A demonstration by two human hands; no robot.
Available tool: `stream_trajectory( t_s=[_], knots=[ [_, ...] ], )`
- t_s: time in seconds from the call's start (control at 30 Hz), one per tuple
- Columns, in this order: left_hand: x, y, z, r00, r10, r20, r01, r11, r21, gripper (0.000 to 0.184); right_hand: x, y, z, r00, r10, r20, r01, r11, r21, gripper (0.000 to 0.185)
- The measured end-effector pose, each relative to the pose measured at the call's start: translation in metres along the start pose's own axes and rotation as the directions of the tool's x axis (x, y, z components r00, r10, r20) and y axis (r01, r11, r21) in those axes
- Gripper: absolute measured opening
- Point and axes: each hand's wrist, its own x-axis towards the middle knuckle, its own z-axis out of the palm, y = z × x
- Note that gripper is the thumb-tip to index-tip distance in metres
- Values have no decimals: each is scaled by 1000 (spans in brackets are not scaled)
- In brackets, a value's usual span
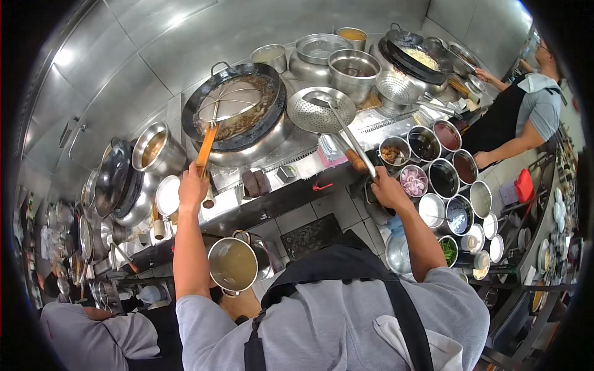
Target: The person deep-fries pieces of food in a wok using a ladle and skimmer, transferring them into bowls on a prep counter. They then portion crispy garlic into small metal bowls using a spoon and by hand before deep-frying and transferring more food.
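Observation:
My left hand (193,185) is closed round the wooden handle of a wire-mesh skimmer (230,104). The skimmer's round mesh head lies over the brown liquid in a large black wok (272,127). On the right, my right hand (390,188) grips the long metal handle of a ladle (352,141). The ladle's bowl is above a perforated strainer (303,119), whose wooden handle points towards my right hand; I cannot tell whether the two touch. Nearest my right hand are a container of sliced red onion (413,180) and one of brown pieces (394,151).
Several sauce containers (443,177) crowd the right side. A steel pot of liquid (232,264) stands low in front of me. Behind the counter are steel pots (354,69) and a second wok (427,59). Co-workers stand at right (526,114) and lower left (102,337).

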Motion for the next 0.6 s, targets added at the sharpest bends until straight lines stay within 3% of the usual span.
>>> stream_trajectory(
  t_s=[0.1,0.23,0.3,0.37,0.43,0.5,0.57,0.6],
  knots=[
    [-10,20,-3,996,19,-90,-7,992,127,64,11,1,-13,990,64,125,-68,997,26,52],
    [-45,66,-5,849,217,-481,-198,976,92,42,7,-15,-49,943,194,271,-309,813,494,53],
    [-69,77,22,901,168,-401,-267,942,-203,28,-11,-33,-64,957,170,236,-279,765,580,50],
    [-92,109,47,989,58,-139,-129,807,-576,23,-23,-34,-73,959,126,252,-262,728,633,49],
    [-88,138,62,981,152,-124,-195,799,-569,24,-41,-47,-81,962,102,255,-244,741,625,48],
    [-65,178,36,980,195,37,-154,865,-478,31,-53,-49,-82,968,62,243,-201,772,604,48],
    [-27,206,22,968,243,69,-184,865,-468,43,-62,-47,-80,976,7,219,-134,808,574,49],
    [0,213,29,958,286,-1,-260,872,-414,48,-69,-59,-87,960,34,276,-198,782,591,51]
  ],
)
